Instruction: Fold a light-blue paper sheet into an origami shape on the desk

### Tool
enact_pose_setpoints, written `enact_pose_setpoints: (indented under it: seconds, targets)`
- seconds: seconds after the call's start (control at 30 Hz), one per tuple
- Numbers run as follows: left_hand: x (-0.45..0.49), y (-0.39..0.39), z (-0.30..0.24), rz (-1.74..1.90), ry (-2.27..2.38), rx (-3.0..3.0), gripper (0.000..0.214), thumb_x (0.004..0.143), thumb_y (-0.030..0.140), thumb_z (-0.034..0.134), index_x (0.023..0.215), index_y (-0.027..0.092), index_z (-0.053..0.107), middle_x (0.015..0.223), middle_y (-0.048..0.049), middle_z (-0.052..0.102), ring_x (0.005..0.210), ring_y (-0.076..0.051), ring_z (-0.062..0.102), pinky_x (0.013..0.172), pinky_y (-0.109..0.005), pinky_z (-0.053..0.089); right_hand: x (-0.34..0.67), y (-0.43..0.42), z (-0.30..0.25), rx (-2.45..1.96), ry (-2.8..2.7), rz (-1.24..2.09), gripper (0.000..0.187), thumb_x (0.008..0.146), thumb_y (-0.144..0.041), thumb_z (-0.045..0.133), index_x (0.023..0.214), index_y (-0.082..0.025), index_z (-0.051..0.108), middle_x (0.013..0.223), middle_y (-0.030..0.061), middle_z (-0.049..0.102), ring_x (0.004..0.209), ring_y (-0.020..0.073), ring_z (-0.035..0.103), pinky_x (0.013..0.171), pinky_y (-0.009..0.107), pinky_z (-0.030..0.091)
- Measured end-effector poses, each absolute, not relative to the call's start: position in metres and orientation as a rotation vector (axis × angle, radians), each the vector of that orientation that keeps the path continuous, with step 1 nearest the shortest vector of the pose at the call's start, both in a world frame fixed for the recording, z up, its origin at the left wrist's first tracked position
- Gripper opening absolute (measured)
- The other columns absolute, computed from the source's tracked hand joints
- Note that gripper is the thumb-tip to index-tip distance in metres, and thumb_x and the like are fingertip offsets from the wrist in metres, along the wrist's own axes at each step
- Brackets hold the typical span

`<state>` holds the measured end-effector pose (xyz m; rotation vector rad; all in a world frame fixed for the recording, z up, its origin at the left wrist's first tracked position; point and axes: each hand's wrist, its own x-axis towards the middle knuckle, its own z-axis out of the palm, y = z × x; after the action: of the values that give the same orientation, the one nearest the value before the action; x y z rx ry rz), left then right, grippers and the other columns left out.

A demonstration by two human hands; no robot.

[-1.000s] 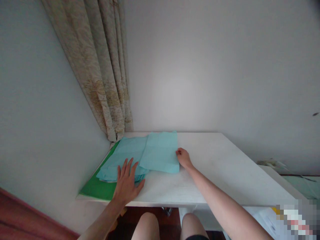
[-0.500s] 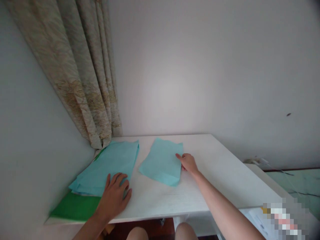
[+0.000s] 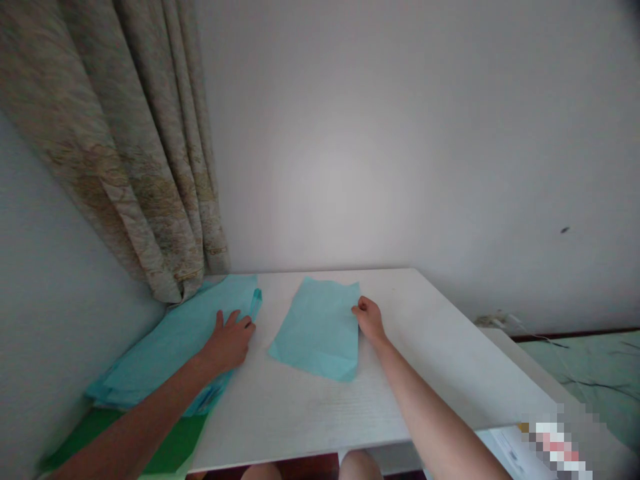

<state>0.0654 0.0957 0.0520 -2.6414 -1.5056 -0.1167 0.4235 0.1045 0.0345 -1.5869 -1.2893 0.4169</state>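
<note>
Left hand point(image 3: 229, 343) open, resting on the blue stack point(image 3: 165, 340); right hand point(image 3: 369, 318) curled at the lone sheet point(image 3: 314, 330), grip unclear, both on the table point(image 3: 300, 417).

a home interior, probably a bedroom: long patterned curtain point(image 3: 135, 160) hanging in the corner, plain painted wall point(image 3: 330, 167) behind a white tabletop point(image 3: 285, 427), and what appears to be a bed with green cover point(image 3: 595, 367) beyond the tabletop's right edge.
</note>
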Motion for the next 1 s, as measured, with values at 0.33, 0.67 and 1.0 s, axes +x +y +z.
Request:
enact_pose_setpoints:
  seconds: [0.33, 0.67, 1.0]
  targets:
    - [0.159, 0.155, 0.031, -1.577, -2.311, -2.413, 0.049, 0.083, 0.042, 0.050, 0.120, 0.009, 0.052, 0.114, -0.0201, 0.062, 0.093, -0.026, 0.065, 0.084, -0.039, 0.049, 0.432, 0.103, 0.037, -1.180, -1.102, 0.696, 0.022, 0.051, -0.025, 0.055, 0.047, -0.021, 0.034, 0.046, -0.0076, 0.030, 0.046, 0.0094, 0.028, 0.047, 0.022, 0.020]
    - [0.178, 0.164, 0.014, -2.838, -2.194, -2.584, 0.053, 0.065, 0.028, 0.072, 0.115, 0.017, 0.057, 0.105, -0.0113, 0.069, 0.085, -0.023, 0.068, 0.077, -0.036, 0.053, 0.435, 0.119, 0.035, -1.023, -0.963, 0.935, 0.029, 0.056, -0.030, 0.070, 0.058, -0.021, 0.043, 0.049, -0.0067, 0.045, 0.043, 0.0100, 0.037, 0.045, 0.023, 0.028]
    - [0.175, 0.166, 0.028, -2.498, -2.321, -2.494, 0.035, 0.061, 0.033, 0.074, 0.091, 0.017, 0.068, 0.079, -0.0037, 0.071, 0.061, -0.017, 0.062, 0.056, -0.026, 0.050, 0.428, 0.135, 0.034, -1.057, -1.070, 1.022, 0.028, 0.058, -0.036, 0.074, 0.063, -0.020, 0.052, 0.054, -0.0024, 0.055, 0.045, 0.0102, 0.047, 0.044, 0.023, 0.033]
